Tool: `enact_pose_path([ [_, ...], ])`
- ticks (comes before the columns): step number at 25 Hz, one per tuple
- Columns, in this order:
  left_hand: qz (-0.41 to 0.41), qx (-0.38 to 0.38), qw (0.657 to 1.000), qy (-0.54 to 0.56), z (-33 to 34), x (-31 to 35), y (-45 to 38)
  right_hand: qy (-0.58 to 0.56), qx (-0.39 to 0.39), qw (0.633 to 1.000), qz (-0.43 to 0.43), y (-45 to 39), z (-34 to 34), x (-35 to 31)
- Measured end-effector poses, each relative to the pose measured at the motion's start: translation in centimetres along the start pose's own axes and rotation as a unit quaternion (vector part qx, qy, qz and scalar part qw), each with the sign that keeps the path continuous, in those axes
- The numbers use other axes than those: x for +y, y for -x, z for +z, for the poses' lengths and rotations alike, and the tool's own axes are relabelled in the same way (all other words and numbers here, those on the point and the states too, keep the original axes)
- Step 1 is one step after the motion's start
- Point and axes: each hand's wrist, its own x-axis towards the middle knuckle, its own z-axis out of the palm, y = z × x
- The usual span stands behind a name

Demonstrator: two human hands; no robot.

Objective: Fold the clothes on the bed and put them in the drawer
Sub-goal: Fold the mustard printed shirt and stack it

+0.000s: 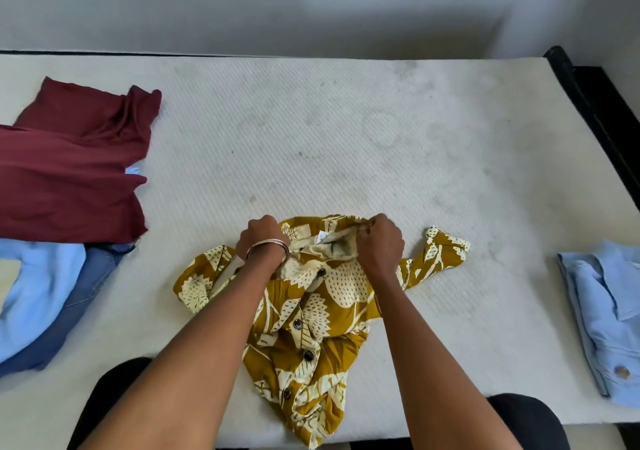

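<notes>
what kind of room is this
Most likely a bedroom: a bare white quilted mattress on a dark bed frame against a plain wall, with clothes spread over it, such as the mustard leaf-print shirt the hands are holding.

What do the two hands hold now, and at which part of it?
Both the left hand and the right hand grip the mustard leaf-print shirt at its collar end, one on each side of the neck opening.
</notes>
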Motion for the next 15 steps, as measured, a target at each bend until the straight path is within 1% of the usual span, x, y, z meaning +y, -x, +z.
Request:
enact_pose_path([
  [1, 0.004, 0.039, 0.999, 0.024, -0.6, 0.0, -0.2, -0.075, 0.018, 0.997, 0.003, -0.3, -0.8, -0.1],
  [2, 0.014, 0.089, 0.993, 0.076, -1.3, -0.1, -0.4, -0.142, 0.021, 0.99, -0.004, -0.7, -1.8, -0.3],
  [3, 0.034, 0.13, 0.978, 0.157, -2.2, -0.1, -0.6, -0.2, 0.012, 0.98, -0.013, -1.0, -2.9, -0.5],
  [4, 0.059, 0.139, 0.953, 0.264, -3.0, -0.1, -0.8, -0.257, -0.002, 0.966, -0.012, -1.3, -3.8, -0.7],
  [5, 0.08, 0.119, 0.917, 0.372, -4.0, -0.1, -0.9, -0.319, -0.014, 0.947, -0.007, -1.4, -4.8, -1.3],
  [6, 0.096, 0.072, 0.881, 0.458, -4.7, -0.3, -1.0, -0.368, -0.027, 0.929, -0.007, -1.6, -5.6, -1.8],
  [7, 0.111, 0.026, 0.846, 0.521, -5.4, -0.4, -1.0, -0.391, -0.039, 0.919, -0.015, -1.8, -6.3, -2.4],
  [8, 0.131, -0.014, 0.825, 0.55, -6.3, -0.5, -0.8, -0.391, -0.049, 0.919, -0.031, -1.8, -7.3, -3.0],
  [9, 0.17, -0.05, 0.826, 0.536, -7.2, -0.8, -0.6, -0.386, -0.058, 0.919, -0.047, -1.9, -8.3, -3.4],
  [10, 0.224, -0.075, 0.84, 0.488, -8.4, -1.0, -0.3, -0.384, -0.073, 0.918, -0.066, -2.1, -9.6, -3.7],
  [11, 0.279, -0.101, 0.867, 0.4, -10.0, -1.3, 0.2, -0.377, -0.104, 0.916, -0.087, -2.4, -11.3, -4.0],
  [12, 0.337, -0.121, 0.892, 0.277, -11.8, -1.4, 0.5, -0.352, -0.148, 0.917, -0.116, -2.7, -13.3, -4.1],
  [13, 0.378, -0.123, 0.909, 0.127, -13.7, -1.4, 0.8, -0.271, -0.192, 0.93, -0.157, -3.2, -15.3, -4.3],
  [14, 0.397, -0.101, 0.912, -0.02, -15.3, -1.0, 0.8, -0.132, -0.215, 0.946, -0.202, -3.9, -17.1, -4.9],
  [15, 0.399, -0.035, 0.908, -0.124, -17.2, -0.4, 1.0, 0.005, -0.2, 0.949, -0.246, -4.3, -18.7, -5.8],
])
